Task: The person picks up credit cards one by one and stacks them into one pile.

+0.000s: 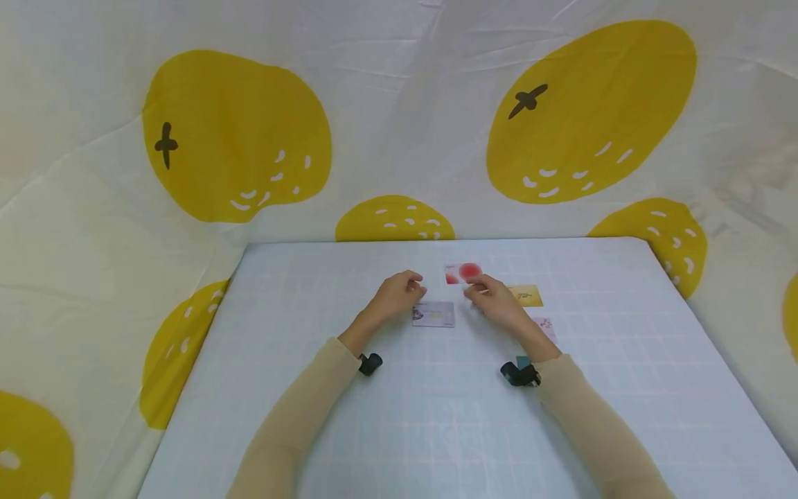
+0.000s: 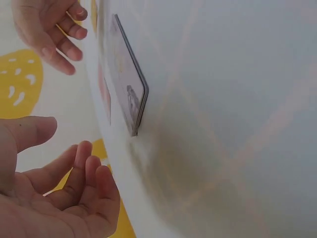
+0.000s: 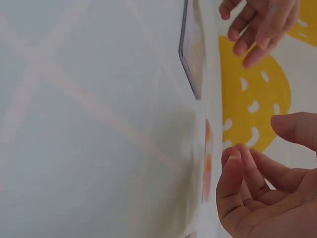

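Five groups of card faces show on the pale, faintly gridded tabletop (image 1: 411, 423), and neither hand has hold of any of them. Four lie apart from the middle: a white-and-pink card with a red disc (image 1: 467, 270) at the far side, a golden-yellow rectangular card (image 1: 527, 296) right of it, a pale pink flower-printed card (image 1: 546, 326) nearer, and a teal card (image 1: 523, 361), mostly hidden under the right wrist, nearest. The fifth, a lavender rectangular card (image 1: 436, 315), shows a doubled dark edge from the left wrist, so it may be more than one card. Judging by this layout, the spreading-out seems well along, and any cards beneath the lavender one would be what is left; the pictures cannot settle that. It lies flat between the hands, closer to the left hand (image 1: 399, 292), just on the near right side of its fingertips, with a gap. That hand's thumb and loosely bent fingers stand apart, empty; the right hand (image 1: 497, 301) is likewise relaxed and empty, near the red-disc card.
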Action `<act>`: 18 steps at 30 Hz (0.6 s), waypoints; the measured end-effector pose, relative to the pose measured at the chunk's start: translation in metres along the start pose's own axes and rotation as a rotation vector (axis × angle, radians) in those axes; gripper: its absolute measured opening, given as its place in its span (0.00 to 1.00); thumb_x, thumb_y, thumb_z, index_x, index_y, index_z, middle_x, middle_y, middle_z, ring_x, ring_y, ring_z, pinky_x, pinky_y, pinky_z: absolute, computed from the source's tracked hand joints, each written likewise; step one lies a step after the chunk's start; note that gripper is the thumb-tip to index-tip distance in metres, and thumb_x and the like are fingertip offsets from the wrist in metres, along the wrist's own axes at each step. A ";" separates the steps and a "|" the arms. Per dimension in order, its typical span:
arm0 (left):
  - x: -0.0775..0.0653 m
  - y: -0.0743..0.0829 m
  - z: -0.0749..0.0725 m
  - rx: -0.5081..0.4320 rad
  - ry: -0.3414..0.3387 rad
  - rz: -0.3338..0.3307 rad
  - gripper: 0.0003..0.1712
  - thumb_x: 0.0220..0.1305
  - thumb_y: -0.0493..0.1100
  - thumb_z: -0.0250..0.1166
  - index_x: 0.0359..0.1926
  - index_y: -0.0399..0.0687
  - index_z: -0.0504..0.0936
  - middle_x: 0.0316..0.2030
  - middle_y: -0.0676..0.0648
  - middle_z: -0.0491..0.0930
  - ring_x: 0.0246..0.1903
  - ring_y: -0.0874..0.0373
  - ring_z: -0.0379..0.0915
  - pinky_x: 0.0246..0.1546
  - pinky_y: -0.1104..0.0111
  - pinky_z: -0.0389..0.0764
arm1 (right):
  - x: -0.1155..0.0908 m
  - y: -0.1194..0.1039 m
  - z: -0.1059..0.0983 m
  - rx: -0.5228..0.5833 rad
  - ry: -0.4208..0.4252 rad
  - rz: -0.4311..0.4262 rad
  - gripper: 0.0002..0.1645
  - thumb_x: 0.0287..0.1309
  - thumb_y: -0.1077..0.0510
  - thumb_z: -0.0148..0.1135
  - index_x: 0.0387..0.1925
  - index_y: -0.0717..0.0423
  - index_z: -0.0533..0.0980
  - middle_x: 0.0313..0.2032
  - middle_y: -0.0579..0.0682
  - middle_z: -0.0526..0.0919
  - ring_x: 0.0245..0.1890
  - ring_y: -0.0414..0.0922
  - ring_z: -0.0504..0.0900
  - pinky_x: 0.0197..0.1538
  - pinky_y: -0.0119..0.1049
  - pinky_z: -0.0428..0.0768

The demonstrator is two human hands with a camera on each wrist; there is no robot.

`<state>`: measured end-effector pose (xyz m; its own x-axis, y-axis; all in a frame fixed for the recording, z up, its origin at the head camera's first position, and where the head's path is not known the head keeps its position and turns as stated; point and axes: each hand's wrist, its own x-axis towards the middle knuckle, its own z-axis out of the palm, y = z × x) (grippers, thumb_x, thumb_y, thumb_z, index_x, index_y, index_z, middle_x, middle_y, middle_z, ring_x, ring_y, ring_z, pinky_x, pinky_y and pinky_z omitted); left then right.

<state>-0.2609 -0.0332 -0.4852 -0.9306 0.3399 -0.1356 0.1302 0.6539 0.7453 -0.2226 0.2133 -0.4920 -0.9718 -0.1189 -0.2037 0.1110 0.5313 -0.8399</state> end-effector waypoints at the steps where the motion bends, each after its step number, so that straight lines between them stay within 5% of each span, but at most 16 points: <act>1: 0.005 0.003 0.000 0.006 0.002 0.013 0.22 0.71 0.47 0.62 0.60 0.39 0.78 0.46 0.46 0.81 0.45 0.52 0.75 0.51 0.59 0.77 | 0.003 -0.001 -0.004 -0.015 0.011 0.000 0.28 0.72 0.47 0.56 0.65 0.59 0.70 0.54 0.58 0.77 0.48 0.54 0.78 0.50 0.44 0.79; 10: 0.048 0.020 0.006 0.068 0.001 0.052 0.21 0.71 0.45 0.62 0.60 0.38 0.77 0.48 0.43 0.80 0.47 0.51 0.75 0.53 0.60 0.76 | 0.033 -0.003 -0.033 -0.076 0.131 -0.044 0.26 0.71 0.54 0.57 0.65 0.60 0.68 0.55 0.61 0.76 0.55 0.59 0.74 0.57 0.52 0.76; 18: 0.064 0.020 0.018 0.099 -0.065 -0.028 0.26 0.69 0.50 0.64 0.63 0.45 0.74 0.54 0.44 0.76 0.53 0.50 0.70 0.58 0.56 0.72 | 0.057 0.001 -0.040 -0.107 0.034 0.008 0.28 0.69 0.55 0.59 0.66 0.59 0.67 0.59 0.62 0.71 0.59 0.60 0.69 0.61 0.55 0.72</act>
<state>-0.3113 0.0141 -0.4904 -0.9106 0.3616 -0.2003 0.1404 0.7263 0.6728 -0.2864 0.2405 -0.4847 -0.9777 -0.0868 -0.1912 0.0975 0.6190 -0.7793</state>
